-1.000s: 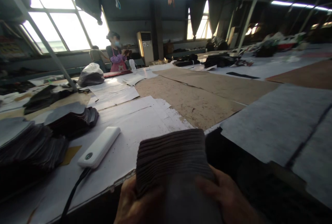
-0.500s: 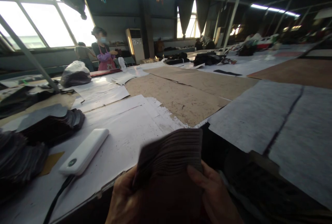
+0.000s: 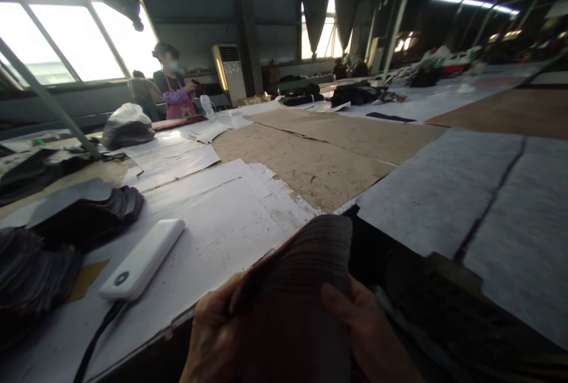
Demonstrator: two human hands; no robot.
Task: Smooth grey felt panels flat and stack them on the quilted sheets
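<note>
A stack of dark fabric pieces is held up between both hands at the table's near edge, its layers fanned and bent along the top. My left hand is closed around the stack's left side, with most fingers hidden behind it. On the right side, my right hand grips the layers, thumb lying across the front face. The lower part of the stack is in deep shadow. Left of the hands lies a white power bank with a black cable running toward the near edge.
Two piles of dark cut pieces stand at the left. Brown paper sheets and a pale fabric sheet cover the table beyond. A dark slotted object is at the lower right. A person in a pink apron stands at the far side.
The stack's top has gone from fairly flat and square to more curved, its left side slanting down and layers spread. Both hands keep their grip in nearly the same place.
</note>
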